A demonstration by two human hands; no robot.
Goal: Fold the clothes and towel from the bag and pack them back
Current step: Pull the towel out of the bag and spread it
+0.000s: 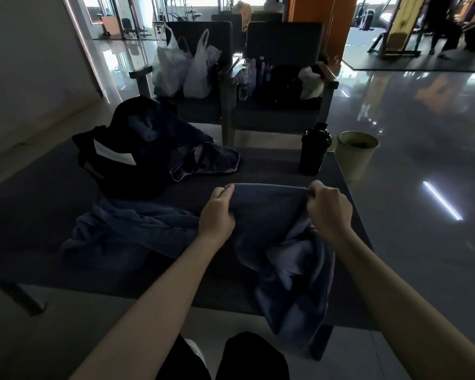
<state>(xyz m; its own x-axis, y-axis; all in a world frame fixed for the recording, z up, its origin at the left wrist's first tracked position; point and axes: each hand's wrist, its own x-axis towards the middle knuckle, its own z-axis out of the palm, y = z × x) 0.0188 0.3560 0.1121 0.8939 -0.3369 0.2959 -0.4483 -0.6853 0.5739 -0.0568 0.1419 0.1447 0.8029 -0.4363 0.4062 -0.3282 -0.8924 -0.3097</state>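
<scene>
A blue-grey towel (269,212) is stretched between both hands above the dark table (272,163). My left hand (217,212) grips its left top corner and my right hand (329,207) grips its right top corner. The towel's lower part hangs crumpled past the table's near edge. A black bag (121,163) stands open at the table's back left. Dark denim clothing (203,157) spills out of the bag to its right. Another blue garment (132,231) lies rumpled in front of the bag.
A black shaker bottle (314,149) stands at the table's back right, with a pale green bin (355,154) on the floor beyond it. Two dark chairs (283,78) behind the table hold plastic bags (187,67), bottles and a backpack. Glossy floor lies to the right.
</scene>
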